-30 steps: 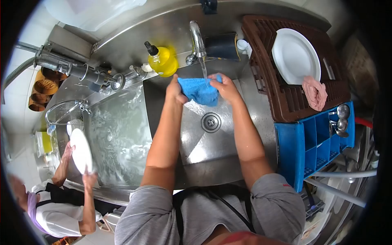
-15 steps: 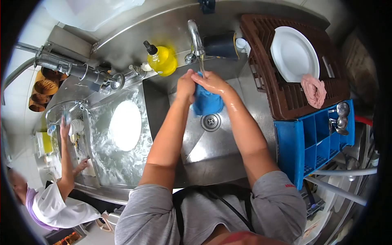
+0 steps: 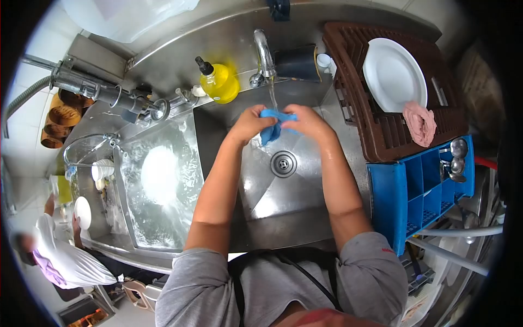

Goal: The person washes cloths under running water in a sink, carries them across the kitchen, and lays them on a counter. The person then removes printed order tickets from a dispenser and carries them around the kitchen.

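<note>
I am pinching the blue cloth point(image 3: 268, 134) with left hand point(image 3: 248, 125) and right hand point(image 3: 308, 121) under running water point(image 3: 273, 94), loose folds wetting best.

Both my forearms reach forward, bare and wet-looking, converging toward the wrists. Left hand point(image 3: 250, 124): fingers curled inward, thumb toward the right. Right hand point(image 3: 306, 121): bent inward, fingers curled. Hands near each other, slightly apart, elbows wider.
</note>
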### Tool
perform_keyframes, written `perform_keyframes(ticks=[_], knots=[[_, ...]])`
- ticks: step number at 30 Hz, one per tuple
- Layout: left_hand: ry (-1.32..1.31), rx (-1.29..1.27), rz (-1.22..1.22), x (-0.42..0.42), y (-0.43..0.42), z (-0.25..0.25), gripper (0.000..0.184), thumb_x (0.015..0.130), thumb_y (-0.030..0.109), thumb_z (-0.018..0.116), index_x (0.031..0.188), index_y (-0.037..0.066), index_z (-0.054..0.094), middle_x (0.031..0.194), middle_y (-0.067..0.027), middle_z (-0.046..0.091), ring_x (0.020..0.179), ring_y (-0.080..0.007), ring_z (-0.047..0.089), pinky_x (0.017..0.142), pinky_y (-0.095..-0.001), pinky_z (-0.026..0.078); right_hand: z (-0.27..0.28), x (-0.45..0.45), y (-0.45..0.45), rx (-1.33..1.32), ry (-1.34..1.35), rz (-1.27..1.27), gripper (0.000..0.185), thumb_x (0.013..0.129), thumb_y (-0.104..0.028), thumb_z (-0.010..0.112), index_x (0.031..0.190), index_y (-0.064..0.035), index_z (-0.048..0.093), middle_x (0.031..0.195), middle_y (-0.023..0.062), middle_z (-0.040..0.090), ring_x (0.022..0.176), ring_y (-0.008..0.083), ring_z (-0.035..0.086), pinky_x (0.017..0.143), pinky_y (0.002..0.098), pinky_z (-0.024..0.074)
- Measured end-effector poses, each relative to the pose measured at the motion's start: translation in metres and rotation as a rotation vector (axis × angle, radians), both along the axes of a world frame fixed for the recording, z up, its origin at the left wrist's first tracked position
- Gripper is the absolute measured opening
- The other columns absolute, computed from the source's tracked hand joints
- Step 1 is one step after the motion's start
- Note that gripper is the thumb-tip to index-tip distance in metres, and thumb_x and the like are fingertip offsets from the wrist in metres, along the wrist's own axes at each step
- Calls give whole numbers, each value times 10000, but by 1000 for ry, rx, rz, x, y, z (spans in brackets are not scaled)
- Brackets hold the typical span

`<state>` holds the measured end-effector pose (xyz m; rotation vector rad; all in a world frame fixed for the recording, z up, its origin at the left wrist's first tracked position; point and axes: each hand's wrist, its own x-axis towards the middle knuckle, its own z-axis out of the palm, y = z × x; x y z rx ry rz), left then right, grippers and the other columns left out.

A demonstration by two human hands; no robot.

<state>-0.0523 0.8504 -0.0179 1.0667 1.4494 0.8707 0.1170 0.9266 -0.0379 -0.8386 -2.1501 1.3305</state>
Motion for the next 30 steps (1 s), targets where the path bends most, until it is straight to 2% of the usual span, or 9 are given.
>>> perform_keyframes(ticks=[2, 4, 8, 11, 15, 19, 21, 27, 30], knots=[[-622, -27, 254, 14, -1, 8, 282, 773, 285, 529, 838, 11, 546, 791, -86, 591, 690, -173, 569, 623, -276, 451, -14, 6, 13, -267, -69, -170, 229, 649, -159, 612, 819, -38, 518, 729, 113, 567, 689, 223, 555, 672, 306, 424], [-1089, -181, 473, 29, 9, 9, 366, 805, 372, 468, 823, 13, 537, 837, -111, 584, 744, -184, 570, 642, -295, 469, -12, -24, -17, -219, 374, -355, 185, 644, -167, 607, 754, -38, 533, 728, 122, 565, 705, 252, 553, 685, 322, 424], [-1250, -25, 324, 30, 13, -43, 318, 825, 386, 416, 777, 87, 513, 653, -28, 497, 569, -160, 478, 558, -274, 412, -4, -56, -39, 67, 434, -474, 209, 660, -220, 602, 663, -29, 520, 694, 154, 545, 681, 308, 535, 631, 366, 418], [-1286, 213, 644, 50, 14, -54, 334, 795, 385, 485, 762, 54, 506, 652, -47, 497, 563, -177, 489, 516, -271, 420, 7, -65, -45, 313, 279, -478, 280, 679, -270, 600, 604, -19, 499, 662, 181, 526, 648, 349, 518, 572, 402, 411], [-603, -109, 576, 47, 22, -18, 284, 827, 337, 437, 772, 66, 505, 684, -47, 511, 614, -156, 508, 530, -275, 426, 16, -62, -30, 78, 183, -612, 302, 739, -281, 532, 583, -24, 499, 641, 180, 530, 628, 362, 522, 547, 412, 406], [-1348, 1, -18, 7, 15, -94, 408, 813, 453, 346, 727, 79, 486, 710, -93, 531, 635, -211, 508, 584, -361, 425, -6, -65, -48, 241, 92, -442, 278, 759, -286, 478, 631, -48, 542, 681, 183, 552, 665, 364, 532, 578, 419, 419], [-941, -280, 737, 55, 7, -13, 431, 814, 465, 325, 805, 73, 503, 725, -83, 546, 612, -230, 521, 605, -363, 447, -14, -61, -34, 152, 102, -460, 285, 765, -302, 459, 660, -60, 566, 694, 180, 559, 683, 361, 536, 590, 425, 422], [-48, 33, 540, 37, 12, -19, 177, 773, 198, 516, 781, 26, 479, 693, -56, 528, 608, -153, 491, 555, -282, 412, -15, -37, -26, 542, 192, -657, 335, 643, -79, 501, 972, -50, 443, 913, 162, 440, 866, 350, 417, 753, 426, 343], [183, 184, 431, 49, 16, -11, 100, 740, 87, 540, 736, 36, 454, 663, -35, 497, 589, -91, 449, 507, -236, 379, -43, -49, -70, 167, 319, -592, 441, 662, -100, 513, 1075, 0, 393, 998, 195, 431, 940, 330, 416, 809, 390, 337]])
